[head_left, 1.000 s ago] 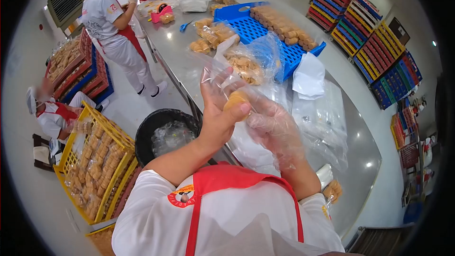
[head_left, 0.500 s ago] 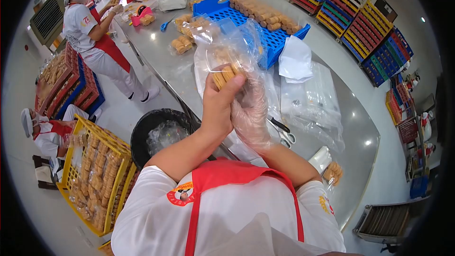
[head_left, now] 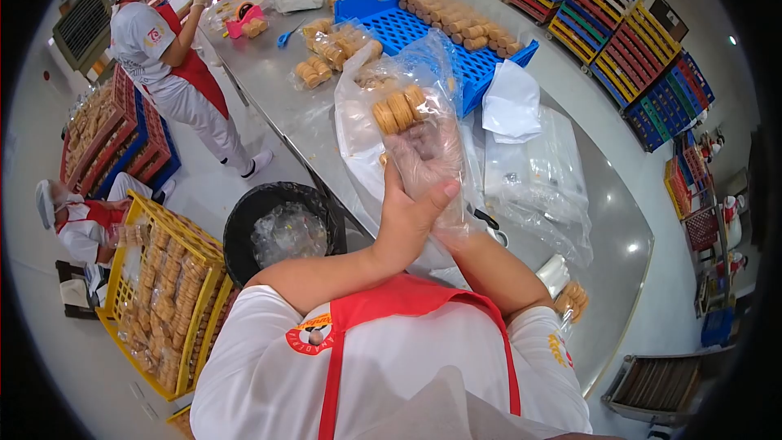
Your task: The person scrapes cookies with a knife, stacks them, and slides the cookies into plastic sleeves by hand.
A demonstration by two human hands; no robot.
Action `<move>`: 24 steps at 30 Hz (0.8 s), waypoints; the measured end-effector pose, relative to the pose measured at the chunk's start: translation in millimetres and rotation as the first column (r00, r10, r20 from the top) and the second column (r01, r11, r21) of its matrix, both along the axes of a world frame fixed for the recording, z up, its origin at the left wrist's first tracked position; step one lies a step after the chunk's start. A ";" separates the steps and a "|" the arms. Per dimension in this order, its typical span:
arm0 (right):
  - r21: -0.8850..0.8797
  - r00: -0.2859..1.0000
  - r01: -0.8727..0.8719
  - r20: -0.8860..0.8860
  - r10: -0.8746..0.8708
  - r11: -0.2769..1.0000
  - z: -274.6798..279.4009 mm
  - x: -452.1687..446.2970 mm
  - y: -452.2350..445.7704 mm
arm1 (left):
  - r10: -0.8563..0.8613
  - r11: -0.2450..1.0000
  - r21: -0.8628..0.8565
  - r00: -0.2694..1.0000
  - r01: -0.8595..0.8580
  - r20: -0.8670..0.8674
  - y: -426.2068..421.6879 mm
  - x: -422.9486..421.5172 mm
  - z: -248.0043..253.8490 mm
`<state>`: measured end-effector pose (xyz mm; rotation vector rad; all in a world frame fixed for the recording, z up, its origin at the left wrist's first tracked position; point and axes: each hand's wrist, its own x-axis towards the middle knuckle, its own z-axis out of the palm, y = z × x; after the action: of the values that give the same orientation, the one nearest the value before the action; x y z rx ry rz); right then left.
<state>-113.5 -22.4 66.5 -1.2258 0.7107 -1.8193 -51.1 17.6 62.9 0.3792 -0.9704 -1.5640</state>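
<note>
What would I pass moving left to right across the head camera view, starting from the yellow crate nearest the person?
Yellow crate of packed biscuits → black-lined bin → bare left hand → clear plastic bags → dark slatted rack.

A bakery's packing room is indicated by the bagged biscuits [head_left: 344, 42] and the blue tray [head_left: 386, 19] set on a metal table [head_left: 273, 73]. Plastic crates [head_left: 612, 20] are stacked high, and red aprons [head_left: 200, 83] are worn by 3 co-workers [head_left: 147, 37].
</note>
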 end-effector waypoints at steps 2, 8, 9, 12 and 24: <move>0.084 0.988 0.109 -0.117 -0.099 0.990 4.5 -2.3 2.1 | -0.002 1.000 -0.007 1.000 0.002 -0.006 0.4 -1.7 -1.8; 0.255 0.954 0.108 -0.297 -0.028 0.961 26.6 -11.4 23.5 | -0.153 0.988 -0.031 0.982 0.150 -0.114 -5.3 7.9 -30.0; 0.266 0.953 0.058 -0.301 0.026 0.962 31.1 -16.3 28.1 | -0.189 0.982 -0.038 0.972 0.186 -0.142 -15.8 18.4 -37.8; 0.094 0.751 0.066 -0.660 0.012 0.993 18.6 -41.5 35.2 | -0.245 0.969 0.024 0.969 0.245 -0.032 -49.8 62.5 -33.5; 0.451 0.593 -0.163 -0.666 0.453 0.878 -18.8 -9.4 89.8 | -0.292 0.948 0.228 0.891 0.222 0.347 -11.5 98.1 -84.8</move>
<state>-122.9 67.4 47.8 -1.7406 1.1255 -0.7641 47.0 6.1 -21.9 0.7255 -1.2134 -1.8726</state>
